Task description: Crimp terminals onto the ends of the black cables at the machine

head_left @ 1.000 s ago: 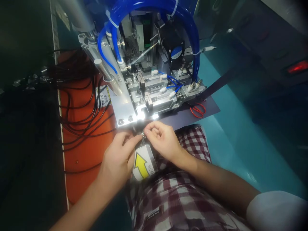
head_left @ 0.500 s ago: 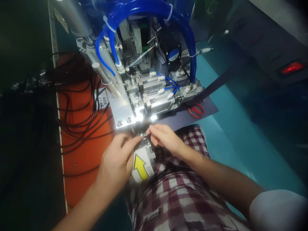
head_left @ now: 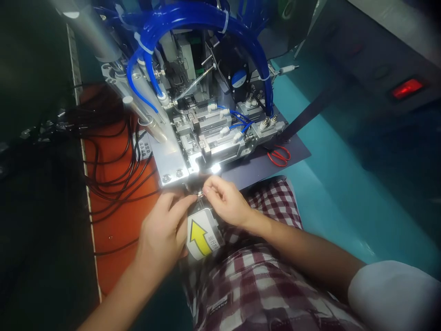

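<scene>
My left hand (head_left: 163, 232) and my right hand (head_left: 225, 200) meet at the front edge of a metal machine (head_left: 203, 133), just under its bright lamp. Both pinch a tiny part with thin wire ends (head_left: 200, 195) between thumb and fingertips; it is too small to name. Below the fingers sits a plate with a yellow arrow label (head_left: 201, 235). My checked-trouser lap (head_left: 262, 276) lies beneath my right forearm.
Black cables (head_left: 113, 156) loop over an orange mat (head_left: 120, 220) at the left. Thick blue hoses (head_left: 206, 18) arch over the machine. Red-handled scissors (head_left: 279, 156) lie on a dark sheet at the right. A red light (head_left: 406, 88) glows on a dark box at the far right.
Both hands stay pinched together at the machine's front edge, with the right fingers shifting slightly on the small part. The camera view has drifted a little up and to the right.
</scene>
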{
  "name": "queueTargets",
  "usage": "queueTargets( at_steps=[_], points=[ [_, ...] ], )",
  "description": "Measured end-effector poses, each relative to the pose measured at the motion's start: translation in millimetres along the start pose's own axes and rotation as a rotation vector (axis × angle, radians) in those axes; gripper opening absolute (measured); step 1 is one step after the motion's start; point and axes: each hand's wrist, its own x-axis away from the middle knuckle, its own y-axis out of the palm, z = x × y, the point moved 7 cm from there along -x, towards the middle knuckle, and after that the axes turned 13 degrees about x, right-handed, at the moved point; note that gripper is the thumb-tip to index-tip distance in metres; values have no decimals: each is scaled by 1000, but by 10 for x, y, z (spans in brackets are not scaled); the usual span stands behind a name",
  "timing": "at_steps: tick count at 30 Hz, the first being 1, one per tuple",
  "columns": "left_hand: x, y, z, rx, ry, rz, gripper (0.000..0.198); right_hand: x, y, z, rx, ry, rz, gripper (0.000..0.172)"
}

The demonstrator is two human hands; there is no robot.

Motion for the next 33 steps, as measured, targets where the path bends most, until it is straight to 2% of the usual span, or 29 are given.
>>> queueTargets(
  at_steps=[4, 9, 12, 15, 18, 24, 30, 33],
  points=[
    [-13, 6, -24, 35, -33, 0, 27, -7, 1, -9, -21, -8, 4, 16],
    [-33, -1, 43, -124, 16, -13, 26, 22, 156, 134, -345, 236, -87, 25],
    [-27, -18, 55, -150, 13, -11, 27, 40, 217, 185, -401, 289, -151, 33],
    [-8, -25, 49, -149, 13, -9, 27, 35, 197, 202, -333, 257, -119, 39],
    [-5, -17, 19, -127, -3, -17, 27, 25, 187, 177, -315, 206, -48, 33],
    [7, -47, -25, -27, -50, -51, 29, 17, 241, 156, -366, 207, -24, 27],
    [294, -307, -158, -7, -175, 10, 12, 25, 195, 137, -315, 183, -38, 26],
    [372, -374, -192, -40, -91, -11, 20, 25, 110, 71, -175, 117, -15, 26]
  ],
)
